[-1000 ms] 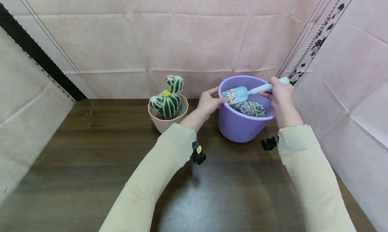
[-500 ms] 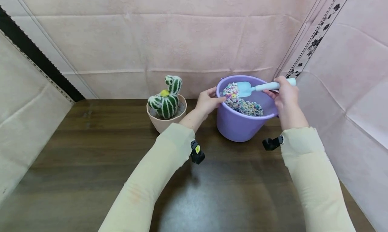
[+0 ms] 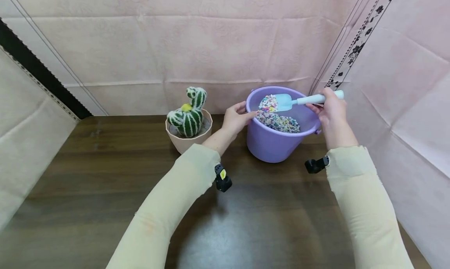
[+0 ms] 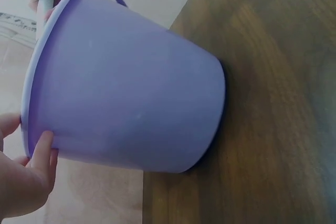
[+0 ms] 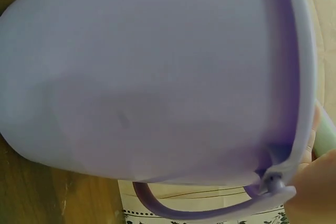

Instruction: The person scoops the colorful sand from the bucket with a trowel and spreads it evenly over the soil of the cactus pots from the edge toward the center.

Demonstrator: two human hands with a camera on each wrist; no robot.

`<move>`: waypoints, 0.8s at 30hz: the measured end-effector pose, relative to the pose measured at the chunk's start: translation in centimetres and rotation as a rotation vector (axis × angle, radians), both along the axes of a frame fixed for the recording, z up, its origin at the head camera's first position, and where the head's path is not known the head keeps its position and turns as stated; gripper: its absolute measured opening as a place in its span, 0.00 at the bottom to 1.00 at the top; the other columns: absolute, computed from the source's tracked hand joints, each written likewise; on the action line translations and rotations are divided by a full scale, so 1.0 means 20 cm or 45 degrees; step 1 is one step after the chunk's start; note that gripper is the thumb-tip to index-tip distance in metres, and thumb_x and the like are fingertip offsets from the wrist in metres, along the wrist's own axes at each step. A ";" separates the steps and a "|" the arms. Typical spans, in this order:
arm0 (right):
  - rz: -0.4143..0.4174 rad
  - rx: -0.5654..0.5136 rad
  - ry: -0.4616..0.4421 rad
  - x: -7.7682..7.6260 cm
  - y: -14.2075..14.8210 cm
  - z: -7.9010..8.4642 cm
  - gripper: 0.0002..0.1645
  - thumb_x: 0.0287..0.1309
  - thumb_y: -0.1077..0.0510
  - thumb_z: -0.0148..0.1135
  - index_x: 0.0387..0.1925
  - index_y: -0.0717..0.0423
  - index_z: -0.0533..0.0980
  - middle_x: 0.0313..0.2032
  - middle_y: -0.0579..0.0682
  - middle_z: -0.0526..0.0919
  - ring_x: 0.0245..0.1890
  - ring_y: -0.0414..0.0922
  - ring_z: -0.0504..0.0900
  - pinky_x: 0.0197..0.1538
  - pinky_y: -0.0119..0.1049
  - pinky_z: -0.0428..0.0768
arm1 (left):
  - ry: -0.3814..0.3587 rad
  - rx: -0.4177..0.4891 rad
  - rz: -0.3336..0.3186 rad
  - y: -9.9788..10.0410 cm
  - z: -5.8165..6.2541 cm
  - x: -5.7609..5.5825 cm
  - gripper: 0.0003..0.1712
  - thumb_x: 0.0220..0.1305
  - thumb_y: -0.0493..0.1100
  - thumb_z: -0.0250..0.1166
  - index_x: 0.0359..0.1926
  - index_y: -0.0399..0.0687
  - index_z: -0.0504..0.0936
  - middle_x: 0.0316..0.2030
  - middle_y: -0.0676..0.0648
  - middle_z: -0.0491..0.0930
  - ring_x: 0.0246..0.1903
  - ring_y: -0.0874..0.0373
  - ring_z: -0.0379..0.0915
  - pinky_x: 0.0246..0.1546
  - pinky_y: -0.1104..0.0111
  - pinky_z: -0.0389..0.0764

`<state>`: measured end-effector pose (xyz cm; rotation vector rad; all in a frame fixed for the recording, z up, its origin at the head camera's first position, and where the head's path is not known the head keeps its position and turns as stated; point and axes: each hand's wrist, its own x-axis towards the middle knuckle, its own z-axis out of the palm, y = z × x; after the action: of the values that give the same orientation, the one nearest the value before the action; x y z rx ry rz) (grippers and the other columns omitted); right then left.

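My left hand pinches the near-left rim of a purple bucket; the left wrist view shows fingertips against its outer wall. Small pastel beads lie in the bucket. In my right hand I grip the handle of a light blue hand trowel. Its blade is held level over the bucket's mouth, with a heap of multicoloured beads on it. From the right wrist the bucket wall hides most of the trowel and hand.
A knitted green cactus with a yellow flower stands in a pinkish pot left of the bucket, beside my left forearm. The brown wooden table meets cloth-covered walls at the back and sides. The bucket's handle hangs down.
The trowel has risen from low among the beads and moved a little right relative to the bucket, its load showing more clearly. My left hand keeps its hold. The head view has shifted slightly.
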<state>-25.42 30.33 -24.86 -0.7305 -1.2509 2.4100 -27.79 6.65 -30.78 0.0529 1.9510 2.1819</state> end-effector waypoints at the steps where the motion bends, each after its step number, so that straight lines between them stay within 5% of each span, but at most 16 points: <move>1: 0.007 -0.004 -0.003 0.00 0.00 0.00 0.07 0.56 0.67 0.54 0.32 0.57 0.65 0.28 0.54 0.73 0.20 0.47 0.80 0.25 0.36 0.85 | 0.004 -0.005 0.006 -0.01 0.00 0.01 0.34 0.57 0.36 0.66 0.65 0.41 0.66 0.60 0.40 0.73 0.55 0.52 0.74 0.52 0.65 0.80; 17: 0.048 -0.149 -0.117 0.02 0.04 0.01 0.10 0.55 0.64 0.60 0.36 0.52 0.67 0.39 0.51 0.70 0.27 0.49 0.80 0.33 0.40 0.87 | 0.056 -0.029 -0.141 -0.34 -0.06 0.16 0.27 0.63 0.38 0.61 0.62 0.37 0.68 0.57 0.36 0.74 0.56 0.45 0.72 0.56 0.58 0.77; 24: 0.069 -0.203 -0.112 0.03 0.04 0.01 0.12 0.54 0.63 0.62 0.35 0.52 0.67 0.39 0.52 0.70 0.25 0.51 0.81 0.35 0.42 0.87 | 0.025 -0.088 -0.173 -0.56 -0.05 0.22 0.26 0.65 0.41 0.58 0.63 0.39 0.67 0.59 0.37 0.73 0.52 0.51 0.74 0.55 0.60 0.78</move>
<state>-24.88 31.07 -24.57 -0.8671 -1.1340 2.5694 -23.36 -4.48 -31.75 0.1911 1.9704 2.0348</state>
